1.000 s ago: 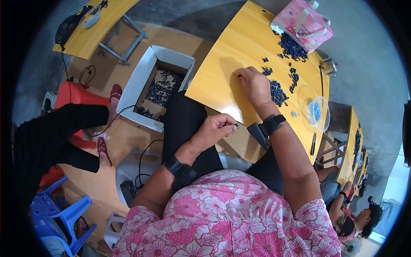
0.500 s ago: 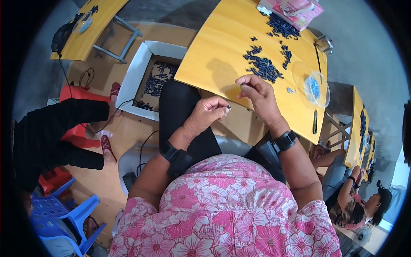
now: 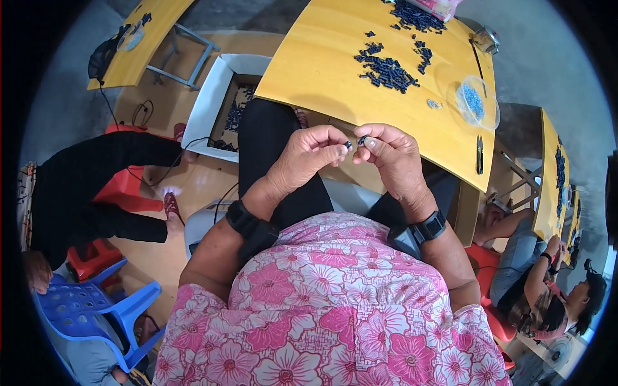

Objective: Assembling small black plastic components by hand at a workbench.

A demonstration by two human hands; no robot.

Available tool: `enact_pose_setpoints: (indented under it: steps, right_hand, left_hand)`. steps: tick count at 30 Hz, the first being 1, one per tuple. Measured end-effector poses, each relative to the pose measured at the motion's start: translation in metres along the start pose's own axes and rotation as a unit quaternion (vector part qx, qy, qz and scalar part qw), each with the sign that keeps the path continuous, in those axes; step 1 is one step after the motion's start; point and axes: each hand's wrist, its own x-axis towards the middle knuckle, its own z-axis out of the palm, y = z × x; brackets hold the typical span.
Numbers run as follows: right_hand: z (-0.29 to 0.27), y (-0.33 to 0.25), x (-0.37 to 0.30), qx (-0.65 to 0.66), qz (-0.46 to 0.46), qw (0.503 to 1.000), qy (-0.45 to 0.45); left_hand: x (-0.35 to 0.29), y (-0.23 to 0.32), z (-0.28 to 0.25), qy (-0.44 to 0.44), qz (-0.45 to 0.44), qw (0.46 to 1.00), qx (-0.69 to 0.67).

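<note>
Between thumb and forefinger, my left hand (image 3: 311, 157) pinches a small black part (image 3: 348, 145). Close beside it, my right hand (image 3: 394, 154) pinches another small black part (image 3: 362, 140). The two pieces face each other with a narrow gap, above my lap and just off the near edge of the yellow table (image 3: 322, 71). Both are too small for me to tell their exact kind. On the table beyond my hands lies a pile of similar small black parts (image 3: 390, 74).
Right of the pile stands a clear round tub of blue bits (image 3: 473, 103), near black snips (image 3: 479, 154). A metal tin (image 3: 486, 40) sits at the far right. Left of my knee, a white-walled box (image 3: 209, 106) holds more black parts. Other people sit on both sides.
My hands have come closer together, bringing the two black parts nearly end to end. My right hand has drawn back from over the table edge, and the view has shifted slightly.
</note>
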Motion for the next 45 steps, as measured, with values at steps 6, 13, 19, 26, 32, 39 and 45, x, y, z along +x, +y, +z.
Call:
enact_pose_setpoints:
  steps: [6,13,19,26,32,39,45]
  right_hand:
    - [-0.004,-0.013,-0.012,-0.059,-0.048,0.997,0.013]
    - [-0.001,-0.019,-0.016,-0.092,-0.113,0.989,-0.001]
    - [0.002,-0.020,-0.016,-0.112,-0.127,0.986,-0.001]
    - [0.003,-0.021,-0.014,-0.130,-0.140,0.982,-0.001]
    - [0.004,-0.024,-0.014,-0.172,-0.149,0.974,0.006]
    - [0.005,-0.025,-0.014,-0.224,-0.180,0.958,0.009]
    - [0.006,-0.025,-0.015,-0.282,-0.202,0.938,0.008]
  left_hand:
    - [0.003,0.004,0.014,-0.012,0.014,1.000,0.000]
    - [0.006,0.008,0.022,-0.027,0.031,0.999,-0.016]
    - [0.004,0.010,0.023,-0.027,0.048,0.998,-0.025]
    - [0.004,0.012,0.023,-0.026,0.062,0.997,-0.028]
    - [0.004,0.015,0.023,-0.027,0.060,0.997,-0.027]
    - [0.003,0.014,0.023,-0.019,0.054,0.998,-0.021]
    - [0.003,0.012,0.024,-0.008,0.045,0.999,0.008]
